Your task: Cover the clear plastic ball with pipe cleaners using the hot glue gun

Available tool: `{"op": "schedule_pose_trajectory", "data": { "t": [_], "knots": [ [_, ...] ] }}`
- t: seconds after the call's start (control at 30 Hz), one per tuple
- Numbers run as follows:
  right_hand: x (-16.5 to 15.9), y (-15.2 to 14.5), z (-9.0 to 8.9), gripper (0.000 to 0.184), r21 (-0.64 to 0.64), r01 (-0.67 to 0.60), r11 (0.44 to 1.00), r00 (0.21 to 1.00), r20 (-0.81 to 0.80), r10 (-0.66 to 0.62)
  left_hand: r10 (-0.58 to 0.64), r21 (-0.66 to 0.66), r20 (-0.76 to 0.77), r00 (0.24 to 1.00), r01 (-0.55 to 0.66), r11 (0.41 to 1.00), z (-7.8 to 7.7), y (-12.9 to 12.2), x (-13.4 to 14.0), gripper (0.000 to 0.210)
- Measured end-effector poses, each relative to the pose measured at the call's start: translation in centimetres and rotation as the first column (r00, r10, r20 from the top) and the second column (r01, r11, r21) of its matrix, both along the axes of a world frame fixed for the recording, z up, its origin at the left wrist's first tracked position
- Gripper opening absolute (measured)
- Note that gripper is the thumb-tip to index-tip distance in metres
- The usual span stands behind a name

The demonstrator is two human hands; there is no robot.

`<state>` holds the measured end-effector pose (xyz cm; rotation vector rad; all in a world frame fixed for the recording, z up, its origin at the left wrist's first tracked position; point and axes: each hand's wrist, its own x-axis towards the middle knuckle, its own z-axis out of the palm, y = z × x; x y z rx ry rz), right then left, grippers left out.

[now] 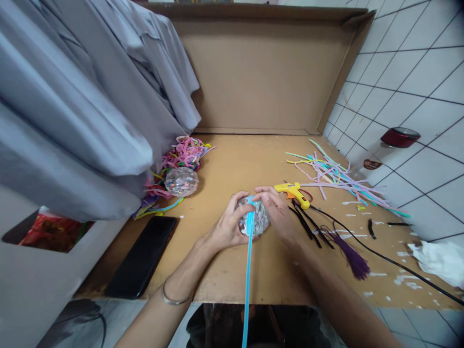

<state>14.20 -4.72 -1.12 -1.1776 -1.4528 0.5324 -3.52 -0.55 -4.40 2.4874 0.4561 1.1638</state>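
Observation:
My left hand (235,218) wraps around a clear faceted ball (261,220), its thumb lying over a light blue pipe cleaner (249,261). That strip runs across the ball and hangs down past the table's front edge. On the far right side of the ball is my right hand (273,208), fingers bent and pressed at the strip's upper end. The fingers partly cover the ball's top. Just beyond my right hand lies a yellow glue gun (295,193), its nozzle partly hidden by the fingers.
Left lie a second clear ball (181,182), a pile of pink pipe cleaners (186,152) and a black phone (143,256). Right are loose pastel strips (326,174), black strips (306,222), a purple tassel (351,256), a jar (380,152) and white tissue (440,261). The glue gun's cord (380,258) trails right.

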Motion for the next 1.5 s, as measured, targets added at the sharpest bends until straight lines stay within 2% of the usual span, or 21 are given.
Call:
{"op": "schedule_pose_trajectory", "data": {
  "t": [0.37,0.7,1.17,1.27,1.33,1.43,1.5],
  "knots": [
    [0.6,-0.5,1.1,0.041,-0.008,0.02,1.0,0.988,0.15,-0.018,-0.011,0.001,0.002,1.0,0.011,1.0,0.0,-0.1,0.0,0.074],
    [0.8,-0.3,0.6,0.035,0.072,-0.016,0.997,0.971,0.238,-0.002,-0.037,0.027,0.013,0.999,0.037,0.999,-0.4,0.1,-0.1,0.074],
    [0.2,-0.9,1.0,0.03,0.223,0.017,0.975,0.89,0.441,-0.116,-0.038,0.074,0.022,0.999,0.037,0.997,-0.3,0.2,0.0,0.072],
    [0.1,-1.0,1.1,0.029,0.199,0.024,0.98,0.909,0.403,-0.104,-0.039,0.087,0.025,0.999,0.037,0.996,-0.3,0.2,0.1,0.072],
    [0.0,-1.0,1.2,0.029,0.12,0.006,0.993,0.945,0.323,-0.045,-0.039,0.08,0.024,0.999,0.037,0.996,-0.2,0.1,0.1,0.071],
    [0.0,-0.7,1.3,0.024,-0.012,-0.027,1.0,0.997,0.079,0.028,-0.035,0.051,0.026,0.999,0.034,0.998,0.0,0.0,0.1,0.07],
    [0.0,-0.4,1.1,0.017,-0.078,-0.03,0.997,0.994,-0.108,0.021,-0.034,0.036,0.026,0.999,0.033,0.999,0.1,-0.1,0.1,0.069]
  ]
}}
